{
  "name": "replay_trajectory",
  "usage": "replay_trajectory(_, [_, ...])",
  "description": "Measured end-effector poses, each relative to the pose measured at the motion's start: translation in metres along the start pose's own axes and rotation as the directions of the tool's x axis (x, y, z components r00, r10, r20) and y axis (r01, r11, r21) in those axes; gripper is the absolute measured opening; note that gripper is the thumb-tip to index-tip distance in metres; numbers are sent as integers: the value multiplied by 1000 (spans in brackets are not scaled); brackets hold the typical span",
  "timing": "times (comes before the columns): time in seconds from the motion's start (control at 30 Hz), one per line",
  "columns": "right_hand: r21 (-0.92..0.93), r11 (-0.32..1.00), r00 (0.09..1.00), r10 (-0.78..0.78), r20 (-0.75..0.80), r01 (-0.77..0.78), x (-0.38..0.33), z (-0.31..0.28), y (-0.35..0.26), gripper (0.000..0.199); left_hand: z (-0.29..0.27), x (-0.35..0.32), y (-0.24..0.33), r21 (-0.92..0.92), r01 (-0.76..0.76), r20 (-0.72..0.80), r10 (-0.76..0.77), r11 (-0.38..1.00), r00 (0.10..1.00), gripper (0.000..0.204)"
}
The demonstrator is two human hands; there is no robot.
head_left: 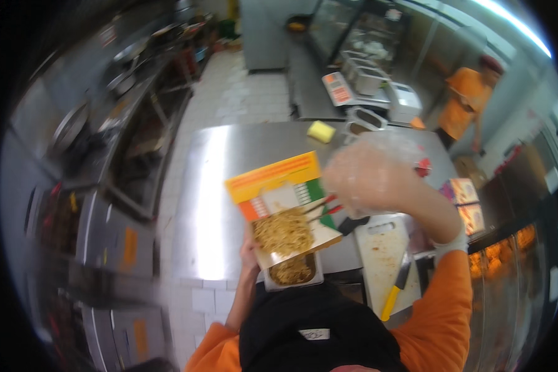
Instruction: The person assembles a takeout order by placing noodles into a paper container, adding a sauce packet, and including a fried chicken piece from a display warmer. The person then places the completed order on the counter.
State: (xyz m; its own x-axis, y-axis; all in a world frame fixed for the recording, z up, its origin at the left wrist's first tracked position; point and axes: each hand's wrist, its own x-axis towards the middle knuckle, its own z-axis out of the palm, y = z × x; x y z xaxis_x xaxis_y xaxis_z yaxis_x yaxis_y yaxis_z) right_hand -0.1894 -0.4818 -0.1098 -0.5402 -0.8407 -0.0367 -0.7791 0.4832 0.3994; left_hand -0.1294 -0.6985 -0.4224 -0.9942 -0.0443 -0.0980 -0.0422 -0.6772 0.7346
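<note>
Left hand (pixel 249 249) grip clasps the open food box (pixel 283 208) from below, above the steel pan (pixel 293 271) at the surface's near edge. Gloved right hand (pixel 367 177) pinches chopsticks (pixel 321 209). Noodles (pixel 283 230) being portioned, apparently; steadiness needed.

— What did the person wear?

— Orange long sleeves on both arms and a black apron over the front (a small pale label sat on its bib).

— And the hands?

— The right hand (pixel 363 180) wore a clear plastic glove, bunched at the wrist; the left hand (pixel 249 251) looked bare.
</note>
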Motion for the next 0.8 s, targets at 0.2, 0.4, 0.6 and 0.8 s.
replay_trajectory(0.2, [75, 982, 903, 128, 411, -173, 3, -31, 3, 8, 5, -6, 3, -16, -140, 60, 140, 990, 988, 81])
replay_trajectory(0.4, [222, 973, 920, -26, 392, -67, 27, -1, -27, 13, 7, -8, 5, -29, -165, 94, 167, 986, 981, 81])
replay_trajectory(0.6, [149, 959, 936, 188, 298, -240, 16, -8, -18, 26, 1, -11, 7, -5, -83, 12, 83, 997, 996, 73])
replay_trajectory(0.8, [181, 975, 917, 51, 396, -132, 23, 4, -27, 32, 4, -11, 6, -67, -53, -4, 53, 996, 999, 74])
